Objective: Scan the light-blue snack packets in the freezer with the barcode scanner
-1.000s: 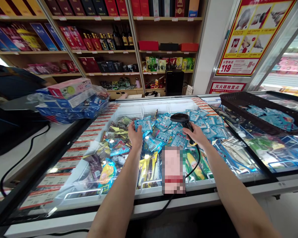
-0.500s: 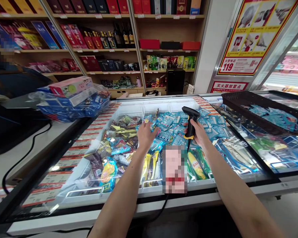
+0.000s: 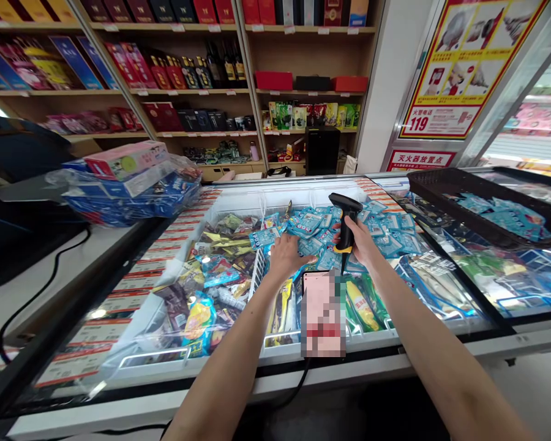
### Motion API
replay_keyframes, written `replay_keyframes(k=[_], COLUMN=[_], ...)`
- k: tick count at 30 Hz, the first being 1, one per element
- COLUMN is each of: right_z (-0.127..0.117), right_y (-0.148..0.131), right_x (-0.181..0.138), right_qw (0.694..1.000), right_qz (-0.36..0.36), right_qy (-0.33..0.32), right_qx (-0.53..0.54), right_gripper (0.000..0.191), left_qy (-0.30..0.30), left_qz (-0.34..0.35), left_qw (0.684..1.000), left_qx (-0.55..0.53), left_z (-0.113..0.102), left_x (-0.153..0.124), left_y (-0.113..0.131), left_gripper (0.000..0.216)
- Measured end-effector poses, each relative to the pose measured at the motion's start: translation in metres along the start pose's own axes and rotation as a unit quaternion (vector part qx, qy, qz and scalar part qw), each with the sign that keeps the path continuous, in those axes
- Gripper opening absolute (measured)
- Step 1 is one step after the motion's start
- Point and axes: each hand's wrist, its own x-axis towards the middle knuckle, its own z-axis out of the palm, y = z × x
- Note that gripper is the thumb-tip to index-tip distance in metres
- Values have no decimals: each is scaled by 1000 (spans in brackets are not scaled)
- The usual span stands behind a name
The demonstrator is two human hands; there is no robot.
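I stand at an open chest freezer (image 3: pixel 284 361) full of wrapped ice creams. My left hand (image 3: pixel 285 256) reaches down onto the pile of light blue packets (image 3: pixel 312 223), its fingers curled on the packets; whether it grips one is hidden. My right hand (image 3: pixel 360 241) is closed round the handle of a black and yellow barcode scanner (image 3: pixel 346 220), held upright above the blue packets. The scanner's black cable runs down toward the freezer's front edge. A phone (image 3: pixel 322 312) stands propped at the front of the freezer, between my forearms.
A black basket (image 3: pixel 445 184) with blue packets rests on the freezer's glass lid at right. A bag of blue boxes (image 3: pixel 128 190) lies on the counter at left, beside a dark till and cable. Shelves of boxed goods and bottles fill the back wall.
My left hand dropped from holding up a blue packet and moved right onto the pile. My right hand turned the scanner from pointing at that packet to upright.
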Motion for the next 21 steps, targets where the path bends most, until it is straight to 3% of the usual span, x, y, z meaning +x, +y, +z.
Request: replay_keyframes(k=[6,9,11,13,16,18,21], right_z=[2,-2,-5,-8,-9,-8,-5], right_y=[-3,-10,-16,-20,-23,-22,-21], right_x=[-2,-6,-8,-11,-15,-18,-22], right_qw=[999,988,965,922,823,766,711], right_qz=[-27,-83,-119,-160,-224,-240,-245], right_qy=[1,-15,-21,-18,-17,-38,-77], right_qx=[-37,-129,-231,-353,-521,-595,-654], right_gripper=[42,40,40,40,42,46,47], left_qy=[-81,-117,-122,-99,-38,-8,5], left_qz=[59,68,75,82,77,73,70], left_qw=[994,987,981,977,971,966,958], left_qx=[-47,-92,-131,-170,-222,-250,-278], left_z=[-11,-15,-15,-12,-8,-8,-11], left_x=[1,1,3,6,9,10,9], left_y=[-6,-11,-18,-24,-29,-30,-31], left_gripper=[77,77,77,80,80,72,66])
